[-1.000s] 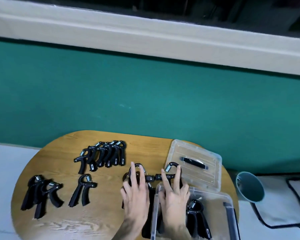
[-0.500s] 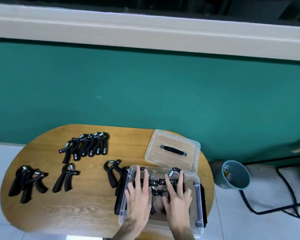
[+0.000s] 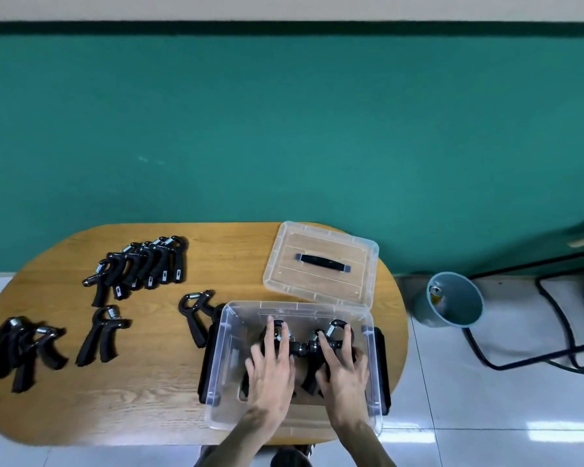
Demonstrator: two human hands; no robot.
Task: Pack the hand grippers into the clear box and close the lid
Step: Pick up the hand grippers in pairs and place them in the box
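Two black hand grippers [image 3: 304, 348] are pressed flat onto the floor of the clear box [image 3: 226, 365] at the table's [image 3: 149, 399] 5 o'clock edge, under the outstretched left hand [image 3: 272, 369] and right hand [image 3: 343, 369]. The lid [image 3: 361, 251] lies at 12 o'clock of the box; loose grippers [image 3: 142, 267] are spread toward 9 and 10 o'clock.

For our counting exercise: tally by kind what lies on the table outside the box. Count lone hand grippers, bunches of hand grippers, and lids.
Lone hand grippers: 2
Bunches of hand grippers: 2
Lids: 1
Total: 5
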